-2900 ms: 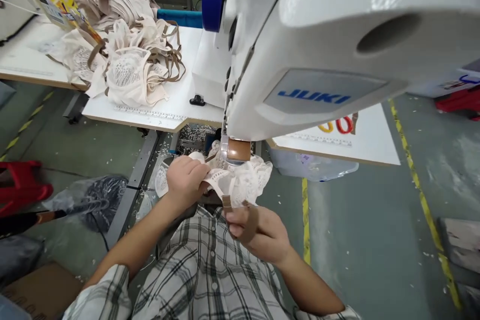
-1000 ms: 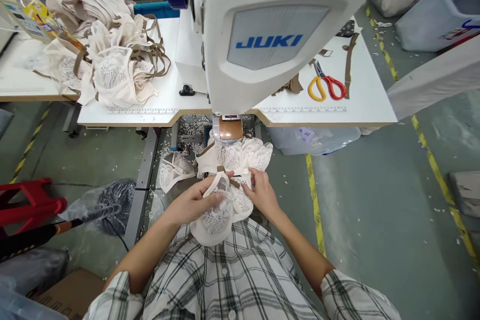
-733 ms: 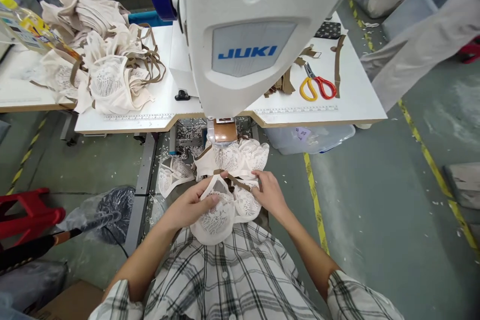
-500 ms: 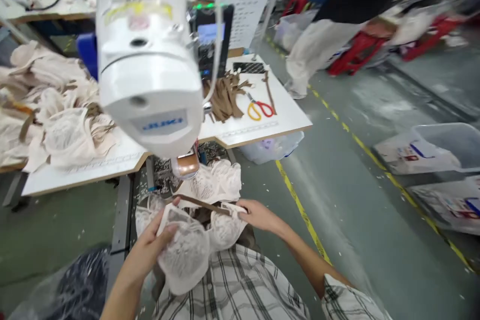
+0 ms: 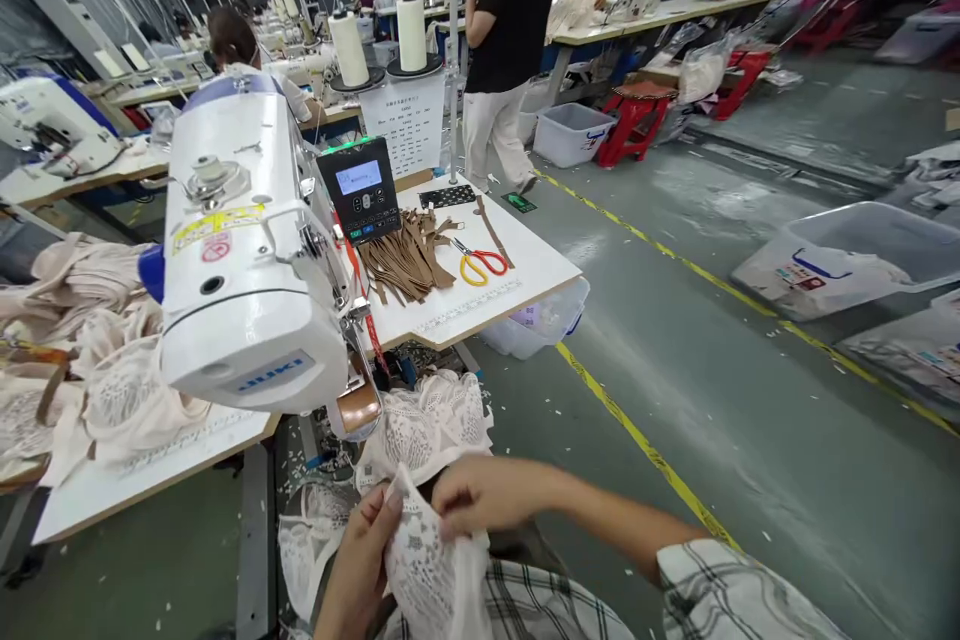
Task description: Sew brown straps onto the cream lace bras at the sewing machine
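Observation:
My left hand (image 5: pixel 361 552) pinches the upper edge of a white lace bra (image 5: pixel 425 565) held over my lap. My right hand (image 5: pixel 487 498) lies against the same lace from the right, its fingers curled and closed on the cloth; the fingertips are partly hidden. Just beyond my hands, more white lace bra pieces (image 5: pixel 427 425) hang below the head of a white sewing machine (image 5: pixel 247 320). Further lace (image 5: pixel 311 540) droops to the left of my left hand.
On the white table (image 5: pixel 525 270) lie brown fabric strips (image 5: pixel 409 255) and scissors (image 5: pixel 480 263) beside a control panel (image 5: pixel 360 188). Piled bra pieces (image 5: pixel 112 350) cover the left side. Clear plastic bins (image 5: pixel 847 260) stand on the floor at right. A person in black (image 5: pixel 517 20) is behind the table.
The view has tilted up. My right hand has come leftward, close to my left hand, onto the lace. The brown strip that stretched between my hands no longer shows there.

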Demonstrator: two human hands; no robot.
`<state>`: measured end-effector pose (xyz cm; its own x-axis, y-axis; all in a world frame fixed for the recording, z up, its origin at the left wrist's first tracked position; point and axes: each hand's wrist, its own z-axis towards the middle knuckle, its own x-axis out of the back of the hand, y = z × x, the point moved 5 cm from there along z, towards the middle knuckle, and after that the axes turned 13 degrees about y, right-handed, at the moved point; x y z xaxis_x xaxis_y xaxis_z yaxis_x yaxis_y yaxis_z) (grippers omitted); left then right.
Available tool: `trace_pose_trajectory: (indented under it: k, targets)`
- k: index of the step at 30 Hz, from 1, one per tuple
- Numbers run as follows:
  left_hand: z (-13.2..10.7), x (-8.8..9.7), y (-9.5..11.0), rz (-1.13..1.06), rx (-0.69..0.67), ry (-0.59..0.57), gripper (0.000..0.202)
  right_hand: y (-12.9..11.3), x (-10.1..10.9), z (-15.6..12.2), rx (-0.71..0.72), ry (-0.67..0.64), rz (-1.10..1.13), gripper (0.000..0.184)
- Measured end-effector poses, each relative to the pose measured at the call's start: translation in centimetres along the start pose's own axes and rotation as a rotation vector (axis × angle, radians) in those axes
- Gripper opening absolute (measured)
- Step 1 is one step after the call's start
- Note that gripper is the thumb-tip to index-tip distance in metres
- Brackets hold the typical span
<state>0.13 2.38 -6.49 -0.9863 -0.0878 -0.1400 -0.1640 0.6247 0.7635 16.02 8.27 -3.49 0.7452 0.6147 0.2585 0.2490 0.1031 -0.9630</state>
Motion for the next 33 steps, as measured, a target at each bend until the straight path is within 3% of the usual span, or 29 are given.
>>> trace_pose_trajectory:
  k: [2, 4, 7, 10, 13, 17, 22, 26, 29, 31, 33]
  targets:
    - [-0.2, -0.2, 0.4, -0.096, 0.055, 0.015, 0.035, 1.4, 6.9, 3.2, -0.11, 0.402, -0.202, 0.021]
    - [-0.6, -0.4, 0.9, -0.103, 0.078, 0.016, 0.035, 2.0, 13.6, 7.0, -0.16, 0.706, -0.271, 0.029]
    - [-1.3, -0.9, 1.8, -0.076, 0.086, 0.027, 0.04, 2.1, 21.2, 12.4, -0.193, 0.994, -0.3, 0.031]
    - [-1.9, -0.7, 2.7, -0.082, 0.013, 0.047, 0.043, 1.9, 25.0, 15.5, -0.212, 1.094, -0.248, 0.015]
    - [-2.3, 0.7, 3.0, -0.118, -0.012, 0.118, 0.045, 2.3, 25.7, 15.6, -0.187, 1.14, -0.148, 0.011]
    - [-2.6, 2.1, 2.8, -0.153, 0.031, 0.232, 0.047, 4.3, 23.3, 12.8, -0.166, 1.116, 0.084, 0.016]
    - [-3.0, 1.3, 4.2, -0.125, -0.04, 0.254, 0.049, 6.0, 15.5, 8.6, -0.224, 0.893, 0.5, 0.032]
    - [-3.5, 1.0, 5.8, -0.01, -0.17, 0.295, 0.047, 3.8, 7.2, 5.5, -0.207, 0.738, 0.692, 0.049]
    - [-3.8, 0.8, 6.7, 0.134, -0.373, 0.353, 0.048, 1.4, 1.5, 3.5, -0.163, 0.634, 0.755, 0.045]
    - [-3.7, 0.6, 6.9, 0.211, -0.511, 0.399, 0.056, 0.1, -1.3, 2.4, -0.122, 0.561, 0.743, 0.041]
    - [-3.3, 0.4, 6.6, 0.31, -0.587, 0.393, 0.064, -0.7, -2.8, 1.6, -0.094, 0.551, 0.723, 0.037]
